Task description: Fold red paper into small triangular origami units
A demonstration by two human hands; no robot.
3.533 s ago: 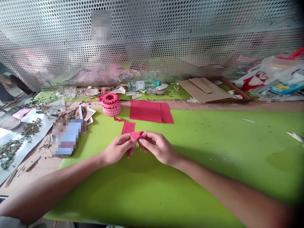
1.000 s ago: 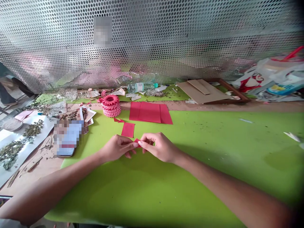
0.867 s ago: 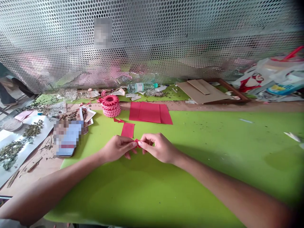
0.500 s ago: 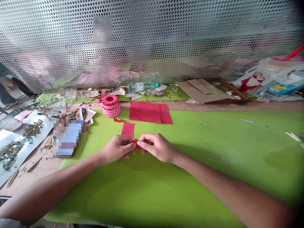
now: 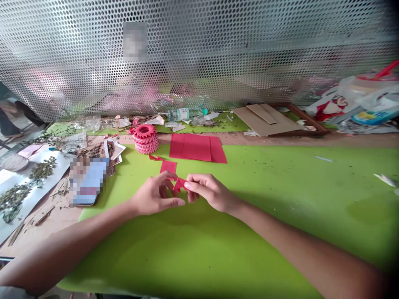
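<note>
My right hand (image 5: 208,191) pinches a small folded red paper piece (image 5: 178,184) just above the green mat (image 5: 249,216). My left hand (image 5: 156,194) sits right beside it with fingers spread, thumb and forefinger apart, its fingertips close to the piece. A small red paper rectangle (image 5: 168,167) lies on the mat just beyond the hands. Farther back lie larger red paper sheets (image 5: 197,147) and a round stack of folded pink-red paper units (image 5: 146,138).
A perforated metal screen (image 5: 218,54) closes off the back. A phone-like device (image 5: 87,181), printed cards and dried plant bits lie at the left. A plastic bottle (image 5: 185,112), cardboard pieces (image 5: 267,118) and plastic bags (image 5: 361,104) line the rear and right.
Both hands were pinching the red piece together. My left hand has now let go and spread its fingers, while the right hand has lifted the piece slightly.
</note>
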